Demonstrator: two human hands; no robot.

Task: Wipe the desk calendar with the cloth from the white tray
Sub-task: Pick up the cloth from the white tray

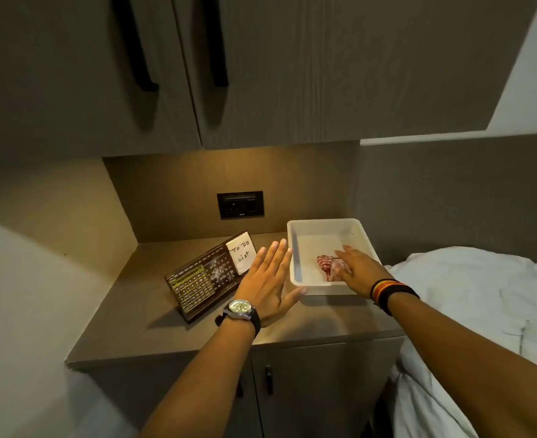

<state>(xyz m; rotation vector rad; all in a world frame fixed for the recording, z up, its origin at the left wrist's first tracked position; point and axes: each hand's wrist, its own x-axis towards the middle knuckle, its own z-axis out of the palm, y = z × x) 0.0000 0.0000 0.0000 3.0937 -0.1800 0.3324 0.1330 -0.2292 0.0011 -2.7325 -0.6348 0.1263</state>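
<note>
Cloth [327, 266], red-striped and bunched, lies in the white tray [295, 248] directly under the right hand [357, 269], whose grip is spread, not yet closed; the left hand [268, 281], flat and empty, hovers between tray and desk calendar [204, 279] on the table [153, 330].

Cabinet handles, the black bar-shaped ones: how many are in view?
4. Two long black handles hang on the upper cabinet doors. Two short ones sit on the lower cabinet doors: one clear, one partly hidden behind the left forearm.
</note>
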